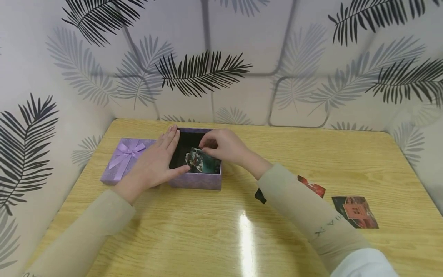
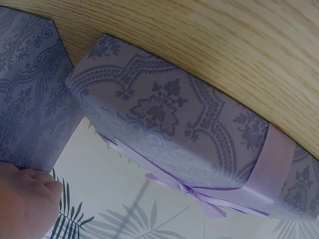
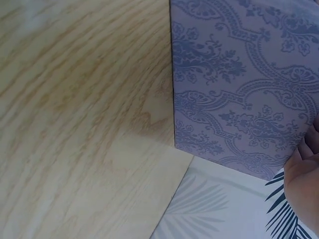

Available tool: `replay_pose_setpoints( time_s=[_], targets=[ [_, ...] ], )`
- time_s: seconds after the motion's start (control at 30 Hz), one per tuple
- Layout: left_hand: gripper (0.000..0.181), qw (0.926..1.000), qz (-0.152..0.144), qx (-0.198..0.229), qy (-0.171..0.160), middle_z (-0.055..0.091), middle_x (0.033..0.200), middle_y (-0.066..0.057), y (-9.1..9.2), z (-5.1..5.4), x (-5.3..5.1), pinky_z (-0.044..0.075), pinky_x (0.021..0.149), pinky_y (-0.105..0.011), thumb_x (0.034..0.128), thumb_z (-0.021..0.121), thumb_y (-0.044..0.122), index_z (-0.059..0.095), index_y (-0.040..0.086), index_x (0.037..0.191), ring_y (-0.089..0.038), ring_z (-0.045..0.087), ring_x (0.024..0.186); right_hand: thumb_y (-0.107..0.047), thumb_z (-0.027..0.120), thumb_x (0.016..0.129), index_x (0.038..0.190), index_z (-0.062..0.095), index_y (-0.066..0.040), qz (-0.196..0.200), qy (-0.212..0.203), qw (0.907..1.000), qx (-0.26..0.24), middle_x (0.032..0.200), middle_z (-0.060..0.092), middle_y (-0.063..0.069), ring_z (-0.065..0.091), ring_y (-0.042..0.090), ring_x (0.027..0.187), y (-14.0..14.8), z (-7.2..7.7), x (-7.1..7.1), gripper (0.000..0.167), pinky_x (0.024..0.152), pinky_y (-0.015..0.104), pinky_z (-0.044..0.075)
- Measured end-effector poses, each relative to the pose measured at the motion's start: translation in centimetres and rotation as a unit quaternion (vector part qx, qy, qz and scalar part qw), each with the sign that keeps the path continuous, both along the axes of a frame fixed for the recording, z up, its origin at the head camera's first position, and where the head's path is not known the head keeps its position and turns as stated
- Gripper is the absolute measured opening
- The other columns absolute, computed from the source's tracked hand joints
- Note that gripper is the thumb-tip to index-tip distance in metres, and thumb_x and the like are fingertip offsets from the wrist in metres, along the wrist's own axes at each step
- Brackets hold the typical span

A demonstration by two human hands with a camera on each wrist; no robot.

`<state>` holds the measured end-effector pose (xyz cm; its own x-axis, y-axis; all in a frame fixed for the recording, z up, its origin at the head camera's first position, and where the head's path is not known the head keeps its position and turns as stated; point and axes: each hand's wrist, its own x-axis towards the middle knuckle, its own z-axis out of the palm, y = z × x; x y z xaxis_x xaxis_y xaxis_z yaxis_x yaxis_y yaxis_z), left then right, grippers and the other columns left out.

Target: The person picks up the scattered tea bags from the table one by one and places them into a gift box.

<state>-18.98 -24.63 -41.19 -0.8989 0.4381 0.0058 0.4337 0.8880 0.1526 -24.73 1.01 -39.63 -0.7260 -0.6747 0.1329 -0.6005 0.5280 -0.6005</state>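
A purple patterned box [image 1: 195,181] with a black inside stands near the table's back, its top uncovered. Cards [image 1: 210,164] with dark green printing lie or are held inside it. The left hand [image 1: 155,159] rests along the box's left side, fingers straight, thumb at the front rim. At the box's right side, the right hand [image 1: 225,147] pinches a card's upper edge between thumb and index finger. In the right wrist view the right hand [image 3: 303,184] shows beside the box's patterned wall [image 3: 239,84].
The purple lid [image 1: 117,161] with a ribbon bow lies left of the box, partly behind the left hand. Right of it, a red card [image 1: 313,187], a dark piece [image 1: 260,196] and a dark-and-red card [image 1: 356,212] lie around the right forearm. A patterned wall [image 1: 242,96] rises behind the table.
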Motion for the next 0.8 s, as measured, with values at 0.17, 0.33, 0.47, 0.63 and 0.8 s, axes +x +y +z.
replay_pose_setpoints(
  time_s=[0.17,0.33,0.47,0.63,0.8],
  targets=[
    [0.117,1.0000,-0.001,0.001,0.000,-0.002,0.179,-0.019,0.1,0.0,-0.1,0.019,0.135,-0.053,0.0972,0.048,0.080,0.004,-0.001,0.169,-0.036,0.004,0.168,-0.009,0.072,0.101,0.115,0.079,-0.003,-0.013,-0.031,0.9984,-0.046,0.109,0.081,0.009,0.077,0.021,0.098,0.5,0.1,0.1,0.016,0.089,0.033,0.063],
    [0.117,1.0000,-0.002,0.000,0.002,-0.003,0.179,-0.018,0.1,0.0,-0.2,0.018,0.135,-0.053,0.0973,0.048,0.079,0.004,-0.001,0.169,-0.036,0.003,0.168,-0.012,0.073,0.101,0.113,0.080,-0.004,-0.052,-0.042,0.9923,-0.104,0.110,0.081,0.011,0.077,0.023,0.097,2.0,0.5,0.3,0.016,0.090,0.036,0.063],
    [0.117,1.0000,-0.004,0.001,0.002,-0.005,0.179,-0.017,0.1,0.1,-0.2,0.016,0.136,-0.052,0.0970,0.046,0.081,0.003,-0.001,0.169,-0.035,0.002,0.168,-0.011,0.074,0.100,0.112,0.080,-0.003,-0.083,-0.047,0.9860,-0.136,0.110,0.081,0.013,0.076,0.026,0.098,3.7,0.9,0.4,0.016,0.092,0.040,0.062],
    [0.118,1.0000,-0.006,-0.002,0.000,-0.005,0.179,-0.017,0.0,0.1,-0.1,0.014,0.136,-0.052,0.0970,0.045,0.081,0.002,-0.001,0.169,-0.036,0.001,0.168,-0.009,0.075,0.098,0.111,0.080,-0.002,-0.102,-0.048,0.9823,-0.150,0.107,0.081,0.014,0.076,0.028,0.095,6.0,1.3,0.7,0.015,0.089,0.041,0.061],
    [0.117,1.0000,-0.008,0.000,0.003,-0.005,0.179,-0.018,0.0,-0.1,-0.1,0.014,0.136,-0.052,0.0973,0.046,0.081,0.003,-0.001,0.169,-0.036,0.001,0.168,-0.009,0.076,0.098,0.110,0.080,-0.002,-0.123,-0.047,0.9800,-0.149,0.108,0.080,0.016,0.076,0.029,0.095,8.3,1.4,1.1,0.014,0.090,0.044,0.061]
  ],
)
